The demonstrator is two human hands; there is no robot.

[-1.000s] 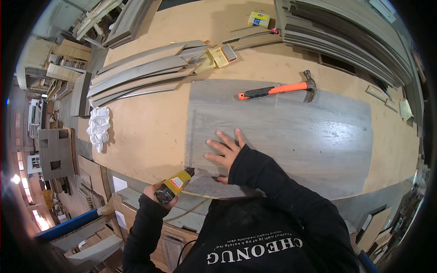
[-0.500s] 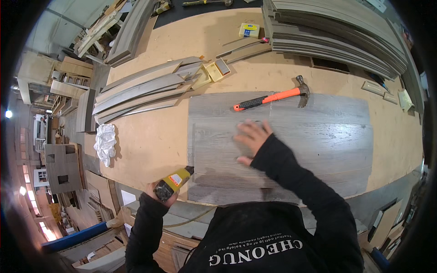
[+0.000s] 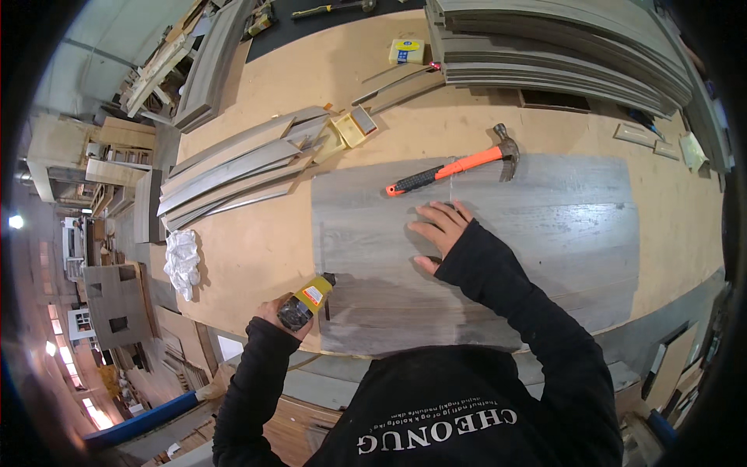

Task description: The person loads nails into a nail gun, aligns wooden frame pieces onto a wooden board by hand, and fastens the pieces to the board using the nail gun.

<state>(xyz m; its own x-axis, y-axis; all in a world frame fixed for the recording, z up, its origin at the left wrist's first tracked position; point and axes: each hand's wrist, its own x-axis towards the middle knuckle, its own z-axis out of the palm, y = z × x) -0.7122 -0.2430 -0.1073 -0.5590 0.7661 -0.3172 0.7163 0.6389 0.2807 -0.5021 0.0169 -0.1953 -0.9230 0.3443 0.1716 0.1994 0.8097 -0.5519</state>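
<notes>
My left hand is wrapped round a yellow-green and black hand tool. The tool's dark nose points at the left edge of a grey wood-grain plank panel. Whether the nose touches the panel I cannot tell. My right hand rests over the panel's middle, palm down with fingers spread, holding nothing. Just beyond it lies a claw hammer with an orange and black handle, across the panel's far edge.
Several thin grey strips lie at the far left, beside a small open yellow box. A crumpled white cloth sits on the table at left. Stacked grey boards occupy the far right. A yellow packet lies farther back.
The tool in my left hand has shifted up and right, its nose now over the panel's left edge. My right hand has settled slightly to the right. The view has tilted a little.
</notes>
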